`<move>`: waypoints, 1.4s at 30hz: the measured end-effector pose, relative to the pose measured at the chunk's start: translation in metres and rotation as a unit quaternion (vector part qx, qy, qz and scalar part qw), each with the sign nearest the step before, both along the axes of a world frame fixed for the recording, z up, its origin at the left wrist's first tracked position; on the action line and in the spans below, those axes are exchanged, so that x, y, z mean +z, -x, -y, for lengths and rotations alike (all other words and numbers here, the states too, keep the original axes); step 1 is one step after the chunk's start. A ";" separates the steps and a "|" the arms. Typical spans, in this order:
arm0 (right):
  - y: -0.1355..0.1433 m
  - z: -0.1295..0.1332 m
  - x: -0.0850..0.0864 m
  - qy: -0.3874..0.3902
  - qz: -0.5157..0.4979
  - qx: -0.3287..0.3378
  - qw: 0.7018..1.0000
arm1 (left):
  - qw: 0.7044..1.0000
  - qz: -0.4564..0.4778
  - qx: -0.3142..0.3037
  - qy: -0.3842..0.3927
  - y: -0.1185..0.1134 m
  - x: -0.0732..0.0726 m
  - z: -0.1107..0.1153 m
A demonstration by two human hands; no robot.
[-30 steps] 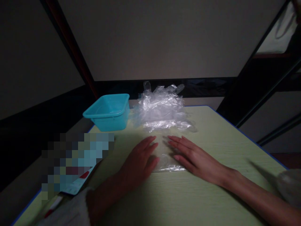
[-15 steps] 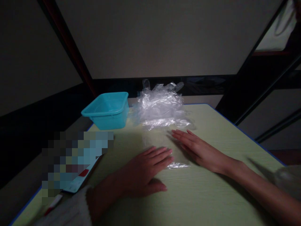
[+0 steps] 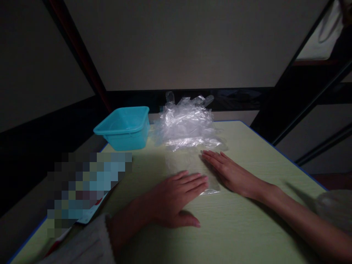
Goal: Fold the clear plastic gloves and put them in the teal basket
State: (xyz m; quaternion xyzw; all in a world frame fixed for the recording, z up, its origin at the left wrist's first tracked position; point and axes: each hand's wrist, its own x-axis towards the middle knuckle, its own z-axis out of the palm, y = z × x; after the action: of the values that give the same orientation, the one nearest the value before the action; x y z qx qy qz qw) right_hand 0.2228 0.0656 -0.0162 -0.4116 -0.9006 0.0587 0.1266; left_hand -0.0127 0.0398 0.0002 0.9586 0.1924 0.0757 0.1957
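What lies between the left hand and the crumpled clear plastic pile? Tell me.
A flat, see-through piece of plastic lies on the table between the left hand and the pile; the head view shows it.

Left sleeve [image 3: 92, 238] pale grey, fabric textured, cuff edge [image 3: 109, 234] slightly uneven, left hand [image 3: 176, 200] bare, right hand [image 3: 231, 172] bare, right forearm [image 3: 299, 216] uncovered.

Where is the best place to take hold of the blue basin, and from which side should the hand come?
I would grip the near rim of the blue basin, coming from the front with the left hand. The basin stands upright and its rim juts out, so fingers should hook under it. The clear plastic pile crowds its right side.
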 end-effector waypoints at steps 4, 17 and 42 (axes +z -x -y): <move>0.000 -0.001 -0.002 -0.012 -0.002 0.002 1.000 | 1.000 -0.009 -0.002 0.000 0.001 -0.002 0.001; -0.001 -0.003 -0.003 -0.018 0.016 0.002 1.000 | 1.000 -0.015 -0.013 -0.016 0.004 -0.007 0.005; 0.000 0.006 0.025 0.107 0.014 0.126 0.986 | 0.994 -0.082 0.044 -0.050 0.024 -0.001 -0.005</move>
State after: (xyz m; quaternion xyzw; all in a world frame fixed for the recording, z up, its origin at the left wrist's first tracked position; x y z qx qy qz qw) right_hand 0.2224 0.0597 0.0092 -0.3069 -0.9355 0.1646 0.0602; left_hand -0.0368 0.0446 -0.0003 0.9609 0.2452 0.0154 0.1274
